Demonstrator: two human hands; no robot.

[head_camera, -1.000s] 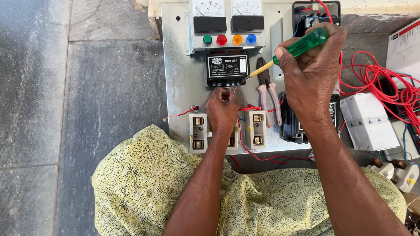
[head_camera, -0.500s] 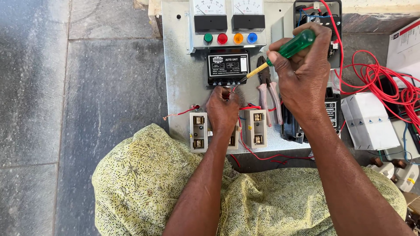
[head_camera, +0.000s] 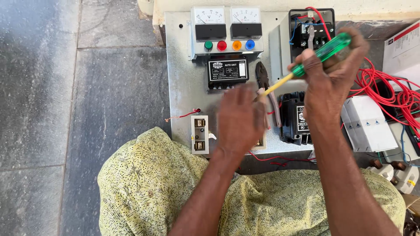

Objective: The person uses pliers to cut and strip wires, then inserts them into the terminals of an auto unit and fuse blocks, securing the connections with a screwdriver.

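My right hand [head_camera: 330, 83] grips a green-handled screwdriver [head_camera: 321, 53] with a yellow shaft, tip pointing down-left toward my left hand. My left hand [head_camera: 240, 118] hovers blurred over the grey metal panel [head_camera: 181, 87], fingers together, below a black control unit [head_camera: 227, 71]; whether it holds anything is unclear. A white fuse holder [head_camera: 200, 134] sits just left of that hand, with a loose red wire [head_camera: 183, 116] above it. Pliers [head_camera: 263, 76] lie on the panel beside the black unit.
Two white meters [head_camera: 227, 19] and a row of coloured lamps [head_camera: 229, 45] top the panel. A black open switch box [head_camera: 311, 30] stands upper right, a black breaker [head_camera: 295, 118] below it. Red cable coils [head_camera: 393, 91], a white box [head_camera: 367, 122] and white plugs [head_camera: 400, 175] lie right. Grey tile floor [head_camera: 78, 109] spreads left.
My left hand has lifted off the terminals below the black unit and moved right and down, now blurred. My right hand with the screwdriver shifted slightly up and right.
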